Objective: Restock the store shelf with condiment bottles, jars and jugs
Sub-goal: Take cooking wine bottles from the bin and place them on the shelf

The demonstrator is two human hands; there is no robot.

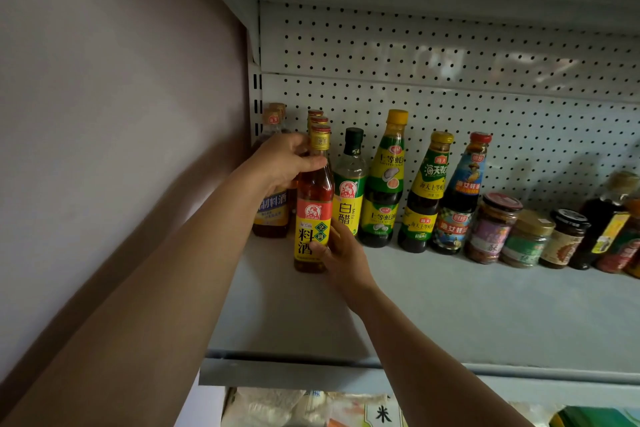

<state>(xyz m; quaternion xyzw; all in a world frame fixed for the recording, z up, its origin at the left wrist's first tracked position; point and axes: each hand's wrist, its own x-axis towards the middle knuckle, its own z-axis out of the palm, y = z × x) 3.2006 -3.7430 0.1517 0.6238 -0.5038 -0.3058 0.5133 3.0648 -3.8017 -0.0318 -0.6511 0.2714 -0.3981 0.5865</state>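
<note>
Hands [282, 163] above grey shelf [450, 305]

The pale metal shelf [450, 315] carries an upright row of condiment bottles [382, 184] and jars [491, 229].

A shop: pegboard-backed metal shelf [450, 305] lined with labelled condiment bottles [382, 184].

plain pale pinkish wall [104, 114] at left. grey-white metal shelving unit: perforated pegboard back panel [450, 55], flat shelf board [467, 308], slotted upright [257, 104] beside wall. dim light.
</note>
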